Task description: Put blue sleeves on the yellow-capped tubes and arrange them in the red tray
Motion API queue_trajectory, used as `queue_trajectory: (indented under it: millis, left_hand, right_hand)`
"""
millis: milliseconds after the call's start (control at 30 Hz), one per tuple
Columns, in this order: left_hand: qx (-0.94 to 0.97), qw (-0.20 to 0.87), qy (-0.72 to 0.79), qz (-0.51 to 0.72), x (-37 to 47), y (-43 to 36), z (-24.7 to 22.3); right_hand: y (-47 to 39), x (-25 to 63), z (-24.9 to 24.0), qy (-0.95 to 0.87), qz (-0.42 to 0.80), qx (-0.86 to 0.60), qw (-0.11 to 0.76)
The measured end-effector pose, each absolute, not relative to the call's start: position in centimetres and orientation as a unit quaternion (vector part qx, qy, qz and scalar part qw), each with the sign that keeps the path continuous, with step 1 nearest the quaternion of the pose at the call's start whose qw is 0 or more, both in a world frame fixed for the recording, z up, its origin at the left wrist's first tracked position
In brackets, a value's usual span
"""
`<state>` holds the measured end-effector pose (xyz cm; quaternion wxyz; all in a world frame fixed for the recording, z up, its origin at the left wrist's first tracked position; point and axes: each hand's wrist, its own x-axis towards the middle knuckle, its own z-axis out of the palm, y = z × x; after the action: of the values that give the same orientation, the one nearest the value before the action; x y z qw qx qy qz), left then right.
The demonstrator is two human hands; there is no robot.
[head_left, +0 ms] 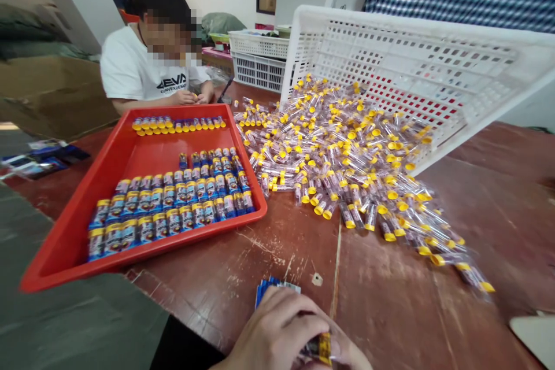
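Low in the view, my left hand (277, 324) curls over a small clear tube with a yellow cap (323, 349). My right hand (353, 355) meets it from the right, closed on the same tube and mostly hidden behind the left fingers. Just beyond my left knuckles lies a small stack of blue printed cards (271, 289), partly covered by that hand. A large heap of clear tubes with yellow caps (338, 150) spreads over the table farther off.
A red tray (234, 225) at the left holds rows of blue-wrapped tubes. A white perforated crate (399, 29) leans tilted behind the heap. Across the brown table (295, 254) sits a person (143, 63) handling something small. A pale object (535, 335) rests at the right edge.
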<state>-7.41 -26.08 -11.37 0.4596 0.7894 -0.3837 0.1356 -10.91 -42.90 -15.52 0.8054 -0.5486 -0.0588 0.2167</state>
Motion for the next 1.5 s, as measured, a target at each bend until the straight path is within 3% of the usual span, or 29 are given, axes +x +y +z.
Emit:
queue_trajectory:
  millis: [100,133,167,200,367,533,733,967,1333,1500]
  left_hand:
    - [0.830,0.441,-0.334,0.075,-6.6,-24.2,-9.8]
    - [0.840,0.446,-0.305,0.052,-5.8,-23.2,-9.0]
    - [0.849,0.451,-0.272,0.038,-4.7,-22.0,-8.2]
    - [0.860,0.453,-0.232,0.034,-3.2,-20.5,-7.4]
    - [0.896,0.416,-0.007,0.152,8.0,-10.9,-5.1]
    - [0.903,0.374,0.078,0.195,15.6,-4.7,-8.3]
    - [0.919,0.364,0.047,0.142,16.0,-5.2,-12.2]
    - [0.921,0.362,0.062,0.128,15.7,-5.2,-11.9]
    - [0.921,0.356,0.156,-0.028,19.2,-7.0,-11.7]
    - [0.940,0.315,0.125,-0.025,19.2,-8.1,-11.7]
  right_hand:
    - [-45.8,-7.4,-15.2,-0.073,0.133,-0.707,0.690]
    - [-47.1,-5.6,-15.1,-0.057,0.060,-0.813,0.577]
    - [-48.5,-3.7,-15.1,-0.037,-0.020,-0.917,0.396]
    - [-49.9,-1.7,-15.2,-0.011,-0.062,-0.943,0.326]
    - [-53.7,4.8,-17.4,0.014,-0.119,-0.984,0.131]
    - [-53.7,5.3,-19.4,0.000,-0.141,-0.989,0.036]
    - [-54.4,5.0,-20.2,-0.012,-0.154,-0.988,-0.008]
    - [-54.8,5.1,-20.8,-0.014,-0.151,-0.988,-0.003]
    - [-56.2,5.0,-20.2,0.013,-0.126,-0.986,0.110]
    - [-56.6,2.4,-18.9,0.035,-0.114,-0.974,0.194]
